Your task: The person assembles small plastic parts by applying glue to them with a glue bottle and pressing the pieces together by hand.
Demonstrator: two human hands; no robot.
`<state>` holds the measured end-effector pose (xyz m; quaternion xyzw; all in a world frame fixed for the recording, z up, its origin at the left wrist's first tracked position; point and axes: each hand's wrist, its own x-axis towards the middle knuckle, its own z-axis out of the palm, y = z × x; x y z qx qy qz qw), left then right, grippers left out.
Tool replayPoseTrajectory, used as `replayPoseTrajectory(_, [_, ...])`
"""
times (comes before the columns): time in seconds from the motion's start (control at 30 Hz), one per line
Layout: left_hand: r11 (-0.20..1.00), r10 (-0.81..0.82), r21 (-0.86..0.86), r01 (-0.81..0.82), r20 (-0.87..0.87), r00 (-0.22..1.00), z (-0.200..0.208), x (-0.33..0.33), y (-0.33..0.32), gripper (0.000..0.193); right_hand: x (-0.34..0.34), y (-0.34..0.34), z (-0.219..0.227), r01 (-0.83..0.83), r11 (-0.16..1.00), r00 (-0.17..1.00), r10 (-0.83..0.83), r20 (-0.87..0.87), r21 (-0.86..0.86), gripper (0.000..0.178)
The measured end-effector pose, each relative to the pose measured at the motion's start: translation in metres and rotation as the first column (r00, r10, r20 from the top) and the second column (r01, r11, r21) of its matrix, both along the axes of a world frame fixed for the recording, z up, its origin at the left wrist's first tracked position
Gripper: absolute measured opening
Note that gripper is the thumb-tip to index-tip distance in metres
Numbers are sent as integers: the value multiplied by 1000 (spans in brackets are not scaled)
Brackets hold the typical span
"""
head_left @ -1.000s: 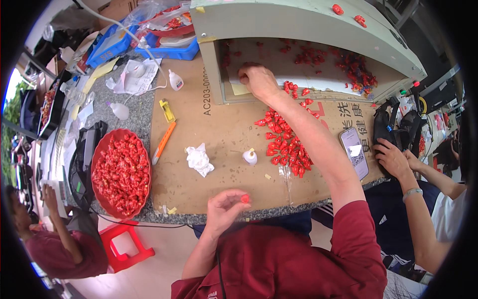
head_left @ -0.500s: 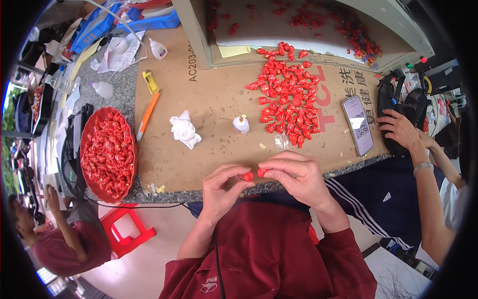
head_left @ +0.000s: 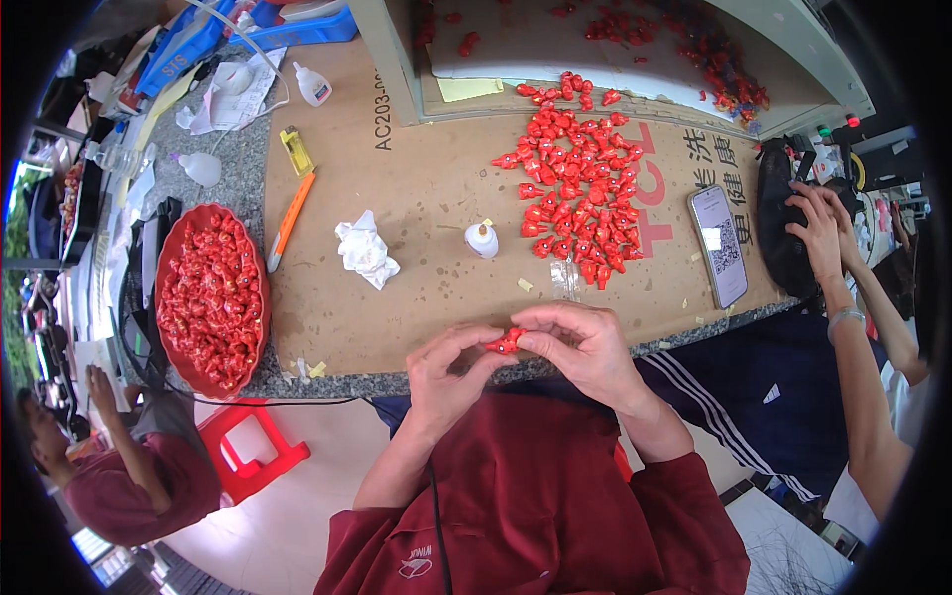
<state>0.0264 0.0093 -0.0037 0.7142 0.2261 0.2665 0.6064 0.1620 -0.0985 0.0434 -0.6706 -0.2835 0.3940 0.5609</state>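
Observation:
At the near edge of the brown cardboard sheet (head_left: 337, 332), both my hands are closed in a pinch. Small red pieces (head_left: 507, 341) meet between my left hand (head_left: 446, 365) and my right hand (head_left: 583, 355), looking like one small red figure with a dark dot. Fingertips cover part of them, so I cannot tell whether they are joined. Beyond my hands stands a small white squeeze bottle (head_left: 482, 240) with a narrow tip. A large group of similar red figures (head_left: 585, 188) lies farther off to the right. Left of me, a red oval bowl (head_left: 164, 327) is heaped with glossy red pieces.
A crumpled white tissue (head_left: 366, 252), an orange cutter (head_left: 291, 223) and a yellow case (head_left: 296, 151) lie to the left. A phone (head_left: 719, 248) lies at right, near another person's hands (head_left: 823, 228) on a black bag (head_left: 778, 198). A shelf unit (head_left: 397, 69) stands behind.
The two red pieces, held slightly apart before, now touch between my fingertips. My right hand has moved a little left. The other person's hands have shifted on the black bag.

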Motion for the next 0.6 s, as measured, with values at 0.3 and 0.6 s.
replayPoseTrajectory(0.3, [951, -32, 311, 6, 78, 996, 10, 4, 3, 23, -15, -10, -16, 12, 989, 983, -39, 179, 147, 16])
replayPoseTrajectory(0.6, [914, -23, 405, 2, 47, 999, 12, 1, -1, 23, -23, -14, -22, 76, 985, 986, -97, 132, 155, 14])
